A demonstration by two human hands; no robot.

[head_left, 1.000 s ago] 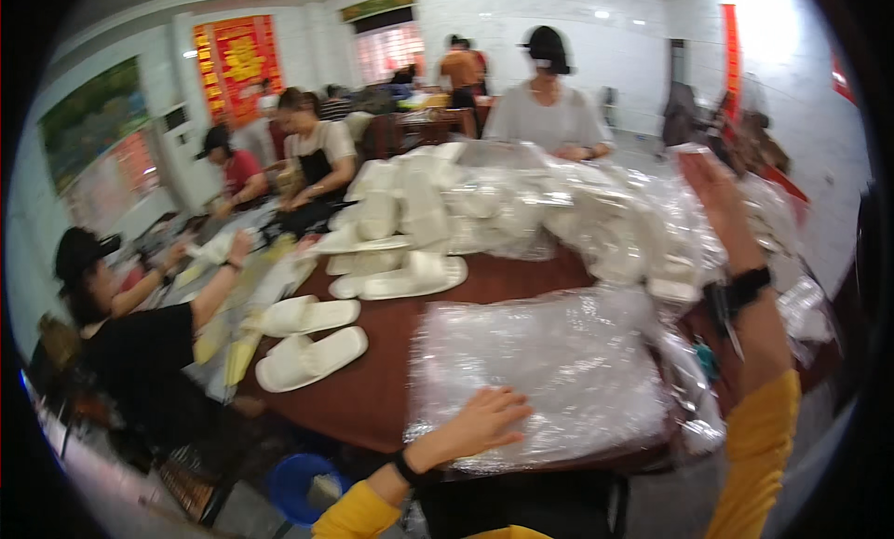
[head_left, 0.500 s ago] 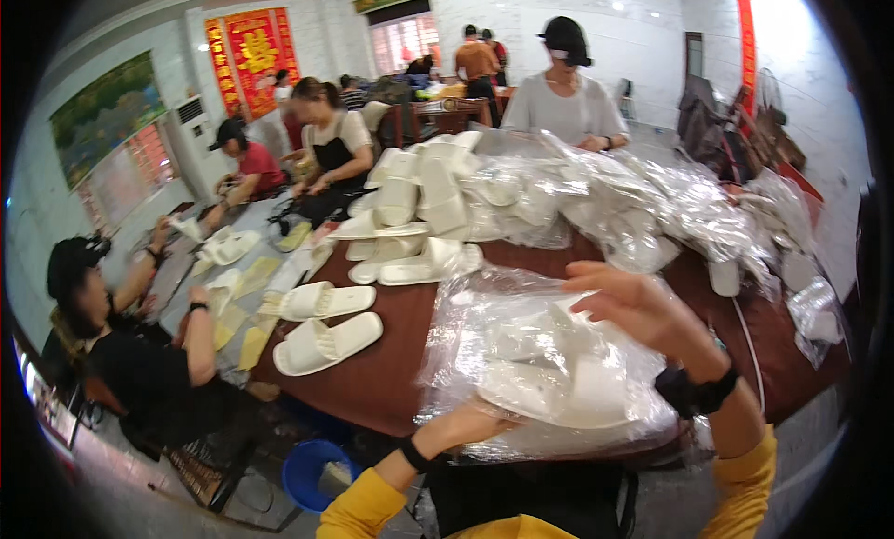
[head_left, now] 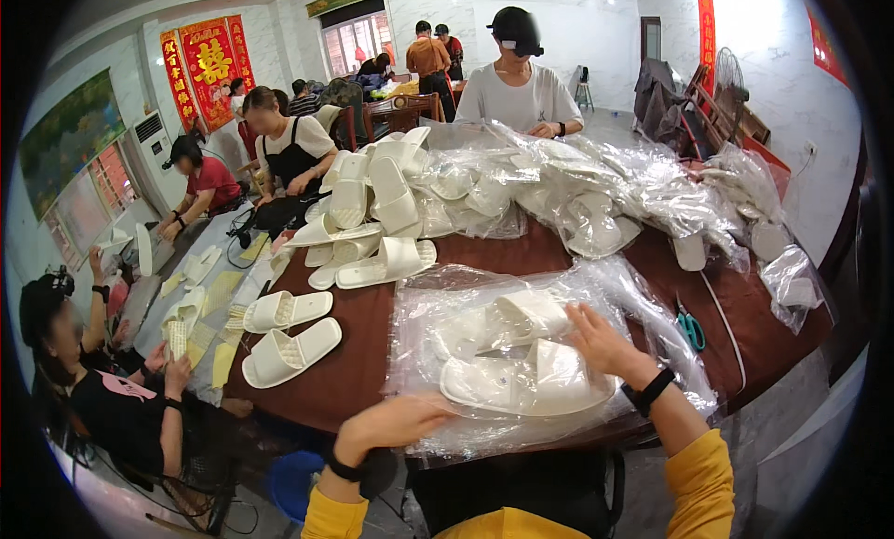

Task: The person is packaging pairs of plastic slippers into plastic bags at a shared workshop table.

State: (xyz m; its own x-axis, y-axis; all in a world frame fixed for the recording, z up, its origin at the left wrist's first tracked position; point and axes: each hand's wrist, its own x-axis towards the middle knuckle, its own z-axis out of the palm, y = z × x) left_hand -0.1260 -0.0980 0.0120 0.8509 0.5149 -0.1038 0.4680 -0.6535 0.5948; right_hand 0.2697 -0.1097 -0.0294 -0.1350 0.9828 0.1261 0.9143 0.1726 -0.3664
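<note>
A pair of white slippers lies at the table's near edge, with clear plastic bags around and beneath them. I cannot tell whether both slippers are fully inside one bag. My right hand rests its outstretched, spread fingers on the plastic by the far slipper's right end. Beside the near slipper's left end, my left hand reaches in low with fingers stretched out, their tips partly hidden at the bag's edge. Both hands are open.
A heap of bagged slippers covers the table's far side, with loose slippers stacked at its left. Another loose pair lies left of me. Teal-handled scissors and a white cord lie right. Co-workers sit left; one stands across.
My right hand has come down from above the slippers onto the plastic at their right. My left hand has slipped out from under the near slipper toward its left end. The view has shifted rightward.
</note>
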